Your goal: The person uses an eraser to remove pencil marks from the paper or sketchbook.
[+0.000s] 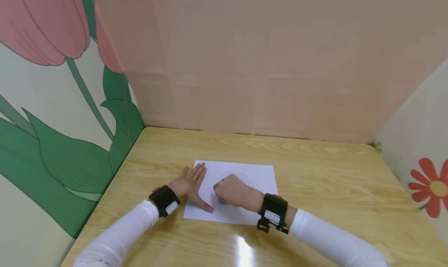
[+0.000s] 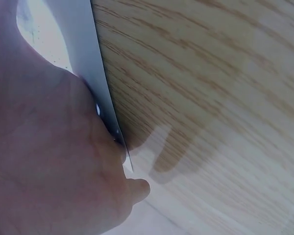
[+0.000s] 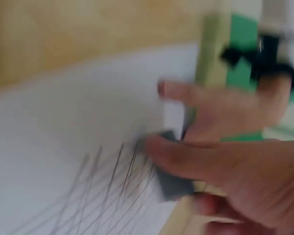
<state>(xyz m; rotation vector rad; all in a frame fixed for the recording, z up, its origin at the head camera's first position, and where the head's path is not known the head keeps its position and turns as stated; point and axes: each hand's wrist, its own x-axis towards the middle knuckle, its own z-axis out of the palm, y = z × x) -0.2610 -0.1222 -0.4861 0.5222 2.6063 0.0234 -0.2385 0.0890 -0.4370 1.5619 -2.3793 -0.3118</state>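
A white sheet of paper (image 1: 227, 216) lies on the wooden table, with thin dark scribbled lines (image 3: 100, 191) crossing it. My left hand (image 1: 191, 187) rests flat over the sheet's left edge, thumb and fingers spread. In the left wrist view, the back of that hand (image 2: 54, 161) hides part of the paper's edge. My right hand (image 3: 235, 166) pinches a dark grey block-shaped eraser (image 3: 174, 183) between thumb and fingers, over the scribbles. From the head view, the right hand (image 1: 236, 191) is a curled fist above the paper's middle, covering most of the eraser.
The wooden table (image 1: 325, 181) extends around the paper and shows a bright reflection near the front. A pinkish-beige covering (image 1: 262, 65) hangs behind it. Painted flower walls stand at left (image 1: 70, 142) and right (image 1: 434, 185). Each wrist wears a black camera mount (image 1: 273, 212).
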